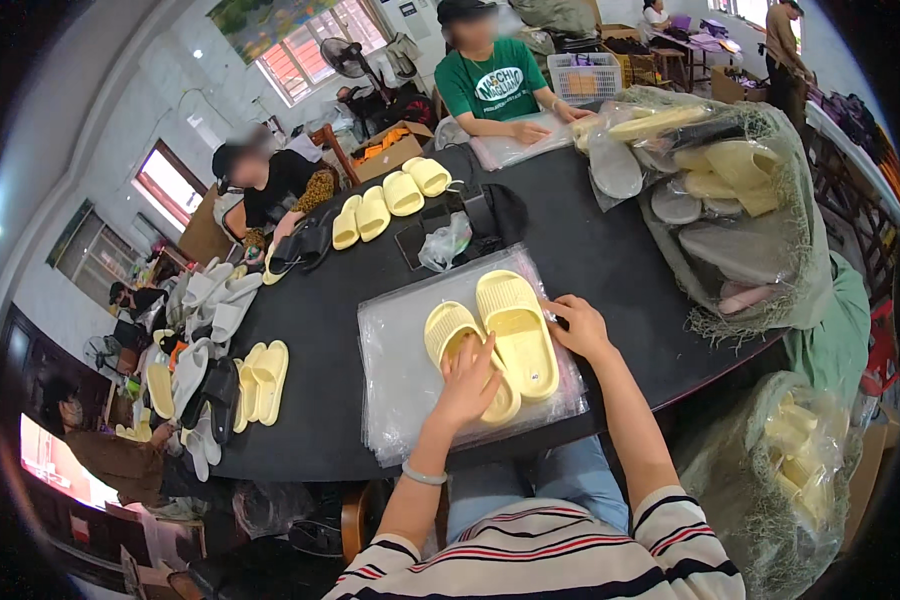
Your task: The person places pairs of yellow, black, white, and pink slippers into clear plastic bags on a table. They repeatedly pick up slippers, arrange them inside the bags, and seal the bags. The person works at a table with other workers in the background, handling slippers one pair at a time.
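Observation:
A pair of pale yellow slide slippers lies side by side on a stack of clear plastic bags (395, 400) in front of me. My left hand (465, 382) rests on the left slipper (448, 322), its fingers spread over the footbed below the strap. Beside the right slipper (525, 350), my right hand (577, 325) is at its outer edge, above the right side of the bags. Its fingers look apart and slightly bent; whether they touch the slipper or a bag, I cannot tell.
Several yellow slippers (372, 213) line the far side of the dark table (320, 395), near a crumpled clear bag (445, 242). More slippers (267, 385) are piled left. A large sack of bagged slippers (740, 220) stands right, another sack (770, 480) below. A person in green (495, 80) sits opposite.

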`<state>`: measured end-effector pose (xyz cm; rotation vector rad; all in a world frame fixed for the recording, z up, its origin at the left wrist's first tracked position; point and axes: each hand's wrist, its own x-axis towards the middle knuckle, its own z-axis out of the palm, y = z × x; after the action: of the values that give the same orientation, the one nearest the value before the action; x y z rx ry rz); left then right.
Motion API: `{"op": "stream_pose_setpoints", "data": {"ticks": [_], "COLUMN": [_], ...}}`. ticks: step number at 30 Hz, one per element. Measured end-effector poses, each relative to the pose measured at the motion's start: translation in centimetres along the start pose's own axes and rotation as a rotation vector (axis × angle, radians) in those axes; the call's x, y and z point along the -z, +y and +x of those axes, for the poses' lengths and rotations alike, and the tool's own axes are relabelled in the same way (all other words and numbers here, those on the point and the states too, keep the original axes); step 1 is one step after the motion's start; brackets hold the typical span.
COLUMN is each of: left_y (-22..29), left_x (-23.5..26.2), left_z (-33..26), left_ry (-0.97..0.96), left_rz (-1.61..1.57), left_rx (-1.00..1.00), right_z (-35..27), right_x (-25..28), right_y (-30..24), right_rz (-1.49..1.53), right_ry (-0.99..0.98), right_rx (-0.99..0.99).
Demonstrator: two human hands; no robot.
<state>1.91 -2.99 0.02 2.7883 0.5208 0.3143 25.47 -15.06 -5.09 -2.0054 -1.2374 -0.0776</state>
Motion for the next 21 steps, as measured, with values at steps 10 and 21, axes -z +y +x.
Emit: {"op": "stream_pose_setpoints", "data": {"ticks": [10,21], "left_y": [0.0,-0.9], "left_x": [-0.1,-0.1], "left_z": [1.5,-0.5], "left_ry": [0.165,0.418], "left_rz": [-0.040,0.071], "left_rx": [0.061,0.183], "right_z": [0.0,0.0], "right_x": [-0.1,-0.7], "right_y": [-0.3,-0.6], "right_rz": [-0.037,-0.135], "right_ry": [0.012,-0.009], "right_rx": [0.079,0.153]}}
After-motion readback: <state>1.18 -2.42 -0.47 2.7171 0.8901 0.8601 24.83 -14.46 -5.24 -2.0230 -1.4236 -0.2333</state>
